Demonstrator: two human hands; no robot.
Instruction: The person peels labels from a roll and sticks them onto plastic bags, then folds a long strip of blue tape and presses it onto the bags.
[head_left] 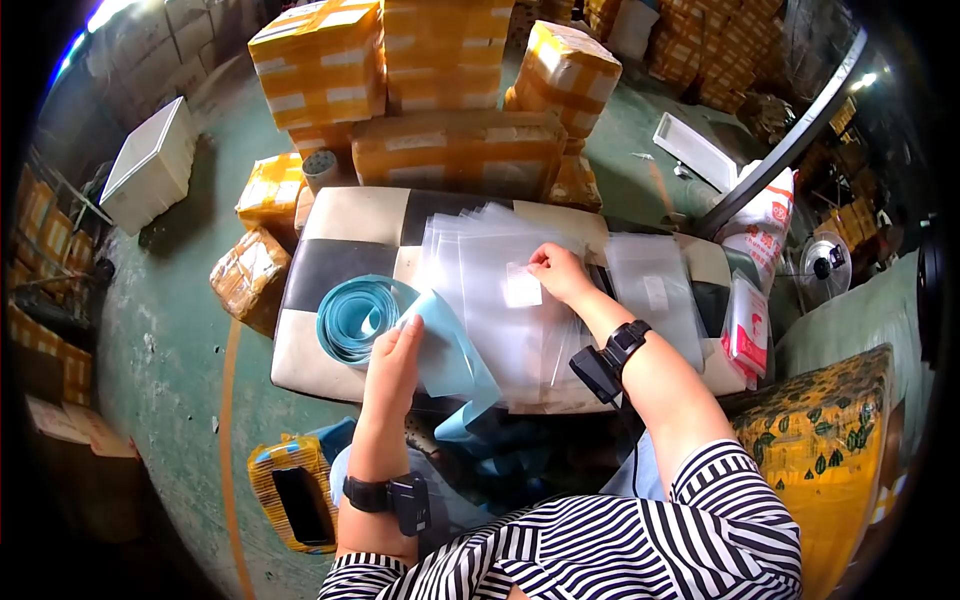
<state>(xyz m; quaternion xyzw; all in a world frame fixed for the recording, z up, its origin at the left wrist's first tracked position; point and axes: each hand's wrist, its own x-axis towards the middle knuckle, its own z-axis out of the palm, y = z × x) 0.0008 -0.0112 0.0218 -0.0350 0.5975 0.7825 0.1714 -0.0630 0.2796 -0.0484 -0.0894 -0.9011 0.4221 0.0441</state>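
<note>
My left hand (394,362) grips a light blue strip (445,345) of label backing, thumb on top. The strip comes off a blue roll (357,318) lying on its side, and its loose end hangs over the front edge of the padded bench. With fingertips pinched, my right hand (560,272) is at the upper right corner of a white label (522,286). That label lies over a fanned stack of clear plastic bags (470,250). To the right is another stack of clear bags (640,262), bearing a white label (656,293).
The checkered padded bench (350,215) carries the bags. Taped cartons (460,155) stand behind it. A red-and-white packet (747,325) lies at its right end. A phone (303,507) rests on a yellow taped box at lower left. A fan (826,262) is at right.
</note>
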